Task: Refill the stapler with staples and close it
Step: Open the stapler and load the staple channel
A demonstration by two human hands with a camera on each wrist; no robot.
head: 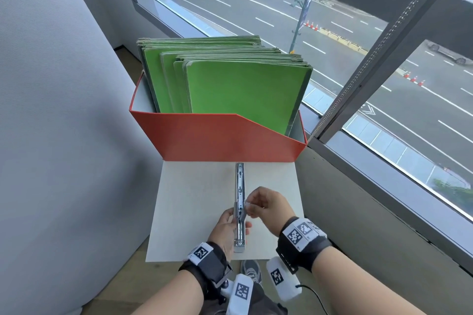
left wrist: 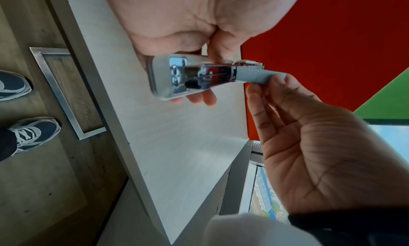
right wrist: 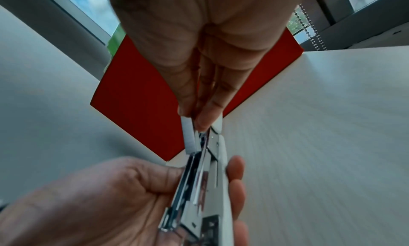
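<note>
Head view: red file box beyond stapler

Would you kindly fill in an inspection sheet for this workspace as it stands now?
Surface: pale table, bare around the work.
Job's things: stapler swung fully open, flat along the table; staple strip at the mouth of its channel, not yet fully in.
Clutter: red file box holding green folders at the table's far edge.
Hands: left hand grips the stapler; right hand pinches the staple strip.
Cables: black cable from the right wrist camera.
Surroundings: window over a road; grey wall left; bead chain.
</note>
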